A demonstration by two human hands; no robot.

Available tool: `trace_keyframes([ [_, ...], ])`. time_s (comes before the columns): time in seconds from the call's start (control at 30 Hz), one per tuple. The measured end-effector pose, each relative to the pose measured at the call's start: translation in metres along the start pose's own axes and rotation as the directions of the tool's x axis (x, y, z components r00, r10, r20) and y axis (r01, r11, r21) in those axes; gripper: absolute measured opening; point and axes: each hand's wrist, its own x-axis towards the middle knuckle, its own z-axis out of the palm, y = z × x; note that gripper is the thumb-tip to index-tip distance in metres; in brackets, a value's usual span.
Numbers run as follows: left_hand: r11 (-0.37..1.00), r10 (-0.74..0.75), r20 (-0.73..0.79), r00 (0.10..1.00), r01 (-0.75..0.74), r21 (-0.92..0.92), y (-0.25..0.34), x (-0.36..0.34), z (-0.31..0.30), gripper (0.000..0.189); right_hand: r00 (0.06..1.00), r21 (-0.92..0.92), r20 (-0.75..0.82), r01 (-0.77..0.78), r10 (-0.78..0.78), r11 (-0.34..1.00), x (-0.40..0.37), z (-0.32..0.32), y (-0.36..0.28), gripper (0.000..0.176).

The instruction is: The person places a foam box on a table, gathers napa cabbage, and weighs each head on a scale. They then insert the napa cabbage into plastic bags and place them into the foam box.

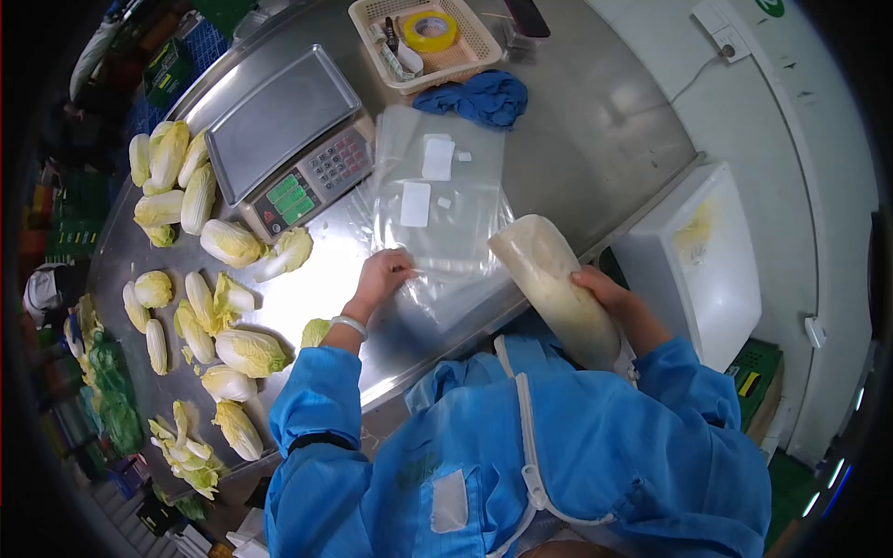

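Observation:
My left hand [383,279] pinches the near edge of a stack of clear plastic bags [391,200] lying flat on the steel table, with white labels [416,204] on top. My right hand [603,290] grips the side of a long, pale, rounded vegetable [558,284], tilted at the table's front edge close to my body. Its exact kind does not show clearly. A digital scale [307,177] stands left of the bags, its steel pan bare and its green display lit.
Several Chinese cabbages [251,353] lie along the table's left side, with loose leaves [186,451] at the near-left corner. A beige basket [484,51] holds yellow tape [430,32]. Beside it is a crumpled blue cloth [479,98]. A white bin [693,270] stands right of the table.

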Motion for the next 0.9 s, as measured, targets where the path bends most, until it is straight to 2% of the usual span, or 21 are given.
trace_keyframes([
  [0.03, 0.989, -0.001, -0.02, 1.0, -0.002, -0.149, 0.019, 0.003, 0.001, 0.012, 0.997, 0.027, 0.06, 0.037, -0.039, 0.999, 0.0, -0.002, 0.002, 0.058],
  [0.07, 0.987, -0.019, 0.006, 1.0, 0.02, -0.162, 0.025, 0.007, 0.01, 0.012, 0.994, 0.023, 0.092, 0.058, -0.06, 0.998, 0.002, -0.006, 0.001, 0.059],
  [0.13, 0.973, 0.229, -0.137, 0.964, -0.231, 0.003, 0.042, 0.016, 0.033, 0.01, 0.985, 0.035, 0.149, 0.086, -0.09, 0.996, 0.002, -0.009, 0.008, 0.061],
  [0.23, 0.965, 0.225, -0.132, 0.965, -0.201, 0.171, 0.045, 0.029, 0.063, 0.013, 0.97, -0.02, 0.234, 0.075, -0.068, 0.997, 0.0, 0.001, -0.006, 0.063],
  [0.33, 0.989, 0.142, -0.14, 0.98, -0.147, -0.032, 0.074, 0.04, 0.072, 0.017, 0.973, -0.17, 0.232, 0.043, -0.003, 0.985, -0.001, 0.023, -0.028, 0.06],
  [0.37, 0.991, 0.124, -0.163, 0.979, -0.132, -0.038, 0.097, 0.042, 0.066, 0.016, 0.975, -0.222, 0.219, 0.02, 0.03, 0.975, -0.002, 0.028, -0.03, 0.058],
  [0.47, 1.0, 0.009, -0.248, 0.969, -0.016, -0.026, 0.146, 0.043, 0.046, 0.014, 0.963, -0.046, 0.084, -0.253, 0.257, 0.966, -0.006, 0.029, -0.039, 0.053],
  [0.57, 0.976, 0.203, -0.216, 0.955, -0.178, 0.129, 0.155, 0.049, 0.063, 0.014, 0.981, 0.032, 0.001, -0.194, 0.194, 0.981, -0.006, 0.032, -0.04, 0.048],
  [0.67, 0.927, 0.375, -0.43, 0.821, -0.32, 0.196, 0.18, 0.06, 0.081, 0.015, 0.999, -0.035, 0.001, -0.046, 0.046, 0.998, 0.015, 0.043, -0.037, 0.041],
  [0.73, 0.829, 0.558, -0.238, 0.795, -0.53, 0.178, 0.2, 0.064, 0.086, 0.015, 0.986, -0.001, -0.112, 0.125, -0.124, 0.992, 0.041, 0.04, -0.012, 0.037],
  [0.77, 0.767, 0.641, -0.146, 0.754, -0.623, 0.153, 0.209, 0.064, 0.085, 0.015, 0.964, 0.004, -0.167, 0.21, -0.206, 0.978, 0.047, 0.042, -0.009, 0.034],
  [0.87, 0.724, 0.684, -0.048, 0.728, -0.669, 0.166, 0.228, 0.06, 0.073, 0.013, 0.898, 0.119, -0.255, 0.397, -0.358, 0.91, 0.047, 0.057, -0.001, 0.03],
  [0.9, 0.742, 0.664, -0.104, 0.741, -0.634, 0.219, 0.223, 0.059, 0.062, 0.011, 0.915, 0.049, -0.266, 0.327, -0.303, 0.944, 0.053, 0.053, -0.003, 0.028],
])
